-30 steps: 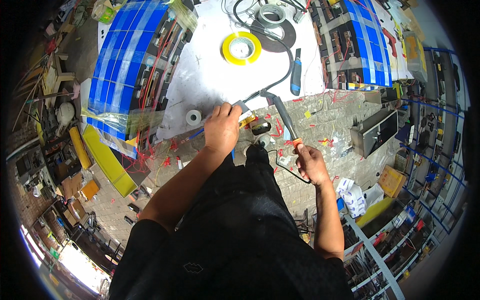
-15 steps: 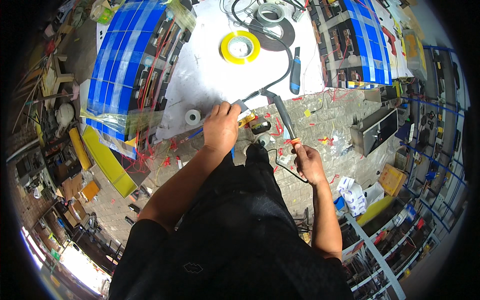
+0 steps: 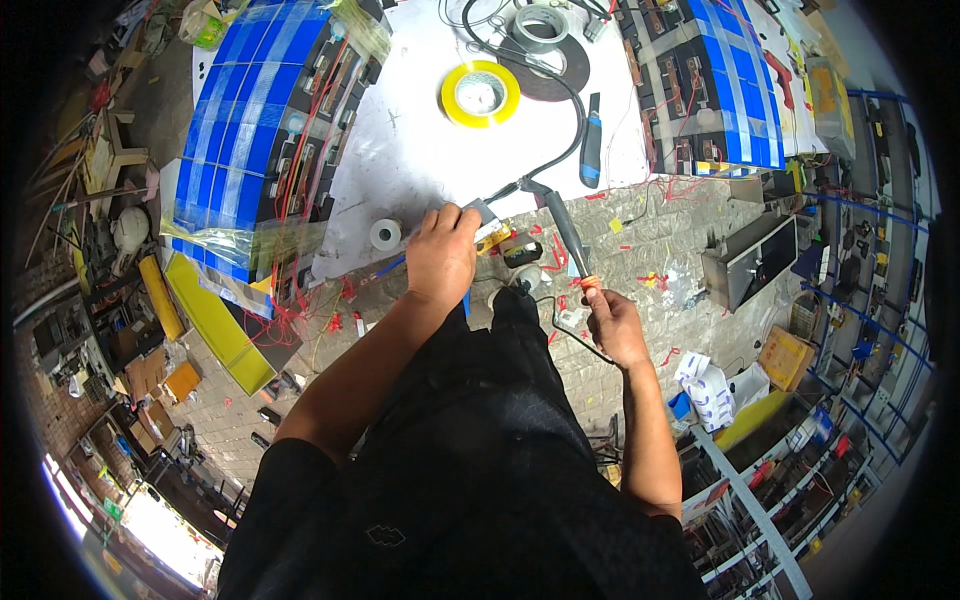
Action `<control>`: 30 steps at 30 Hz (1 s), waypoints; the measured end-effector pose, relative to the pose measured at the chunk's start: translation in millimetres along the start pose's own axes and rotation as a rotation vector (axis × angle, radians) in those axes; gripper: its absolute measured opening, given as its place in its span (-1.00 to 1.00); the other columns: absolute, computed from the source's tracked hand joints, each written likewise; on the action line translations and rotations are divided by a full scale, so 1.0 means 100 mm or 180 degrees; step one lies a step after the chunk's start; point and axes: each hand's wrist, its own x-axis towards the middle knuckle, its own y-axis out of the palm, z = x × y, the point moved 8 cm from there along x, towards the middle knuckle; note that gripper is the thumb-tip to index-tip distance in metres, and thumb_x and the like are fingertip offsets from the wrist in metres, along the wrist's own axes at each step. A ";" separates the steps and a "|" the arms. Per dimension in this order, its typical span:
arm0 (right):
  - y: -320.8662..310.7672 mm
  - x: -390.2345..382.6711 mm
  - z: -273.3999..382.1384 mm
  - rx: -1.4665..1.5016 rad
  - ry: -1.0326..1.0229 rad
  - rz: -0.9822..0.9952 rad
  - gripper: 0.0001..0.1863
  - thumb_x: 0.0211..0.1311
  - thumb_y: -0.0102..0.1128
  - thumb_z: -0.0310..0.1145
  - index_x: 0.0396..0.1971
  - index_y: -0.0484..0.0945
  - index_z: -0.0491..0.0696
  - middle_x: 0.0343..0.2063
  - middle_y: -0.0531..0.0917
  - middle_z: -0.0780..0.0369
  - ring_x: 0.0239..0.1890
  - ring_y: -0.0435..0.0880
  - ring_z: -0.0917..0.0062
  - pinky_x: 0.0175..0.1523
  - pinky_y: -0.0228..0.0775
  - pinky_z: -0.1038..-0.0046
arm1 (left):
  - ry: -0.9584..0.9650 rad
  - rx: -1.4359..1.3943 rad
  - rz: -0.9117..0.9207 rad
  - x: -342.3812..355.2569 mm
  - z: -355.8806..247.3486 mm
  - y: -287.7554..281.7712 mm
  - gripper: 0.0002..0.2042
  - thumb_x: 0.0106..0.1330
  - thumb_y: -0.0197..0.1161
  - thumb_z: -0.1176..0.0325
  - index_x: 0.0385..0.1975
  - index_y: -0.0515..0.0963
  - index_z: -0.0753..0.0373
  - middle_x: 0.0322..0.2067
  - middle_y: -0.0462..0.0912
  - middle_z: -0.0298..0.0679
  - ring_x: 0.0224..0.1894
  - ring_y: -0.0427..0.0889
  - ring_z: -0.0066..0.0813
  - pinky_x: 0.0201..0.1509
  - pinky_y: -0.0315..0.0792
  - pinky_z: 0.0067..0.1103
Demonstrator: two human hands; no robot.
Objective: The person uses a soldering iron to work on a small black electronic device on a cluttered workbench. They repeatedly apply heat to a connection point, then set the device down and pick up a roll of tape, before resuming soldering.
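Note:
My left hand [image 3: 443, 252] is closed at the table's near edge, its fingertips on a small grey block [image 3: 483, 211] that lies in line with the end of a thick black cable [image 3: 579, 130]. In my right hand [image 3: 616, 328], over the floor, is what looks like a soldering iron [image 3: 566, 232], with a long dark grey shaft and an orange collar. Its far end meets the cable close to the block; whether they touch cannot be told. A white roll [image 3: 385, 235] stands left of my left hand. My palms hide part of what each hand grips.
Blue battery packs [image 3: 235, 120] [image 3: 735, 90] with red wires flank the white tabletop [image 3: 400, 150]. On it lie yellow tape [image 3: 480, 95], grey tape [image 3: 540, 28], a dark disc-shaped roll [image 3: 570, 75] and a blue-black utility knife [image 3: 591, 145]. Red scraps [image 3: 655, 283] litter the brick floor.

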 end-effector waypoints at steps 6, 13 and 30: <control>-0.02 0.04 -0.03 -0.0119 -0.0081 -0.0042 -0.54 0.56 0.22 0.00 -0.22 0.68 -0.18 -0.63 0.50 0.41 -0.61 0.38 0.74 -0.49 0.20 0.52 | 0.0029 0.0080 -0.0127 0.01 -0.03 -0.04 -0.71 0.04 0.41 0.52 -0.26 0.51 0.11 -0.25 0.53 -0.26 -0.14 0.58 -0.15 -0.17 0.56 -0.28; 0.00 0.04 -0.04 -0.0004 -0.0097 -0.0010 -0.55 0.56 0.21 -0.01 -0.22 0.67 -0.17 -0.64 0.47 0.43 -0.62 0.35 0.75 -0.50 0.18 0.53 | 0.0042 0.0076 -0.0129 0.01 -0.03 -0.05 -0.70 0.03 0.42 0.52 -0.25 0.51 0.10 -0.25 0.53 -0.26 -0.13 0.58 -0.15 -0.16 0.57 -0.28; 0.02 0.01 -0.02 0.0183 -0.0070 0.0042 -0.58 0.57 0.21 -0.02 -0.25 0.64 -0.14 -0.63 0.45 0.44 -0.63 0.35 0.75 -0.53 0.18 0.54 | 0.0081 0.0039 -0.0214 0.02 -0.03 -0.06 -0.74 0.08 0.38 0.51 -0.25 0.51 0.11 -0.26 0.52 -0.25 -0.14 0.59 -0.14 -0.17 0.56 -0.27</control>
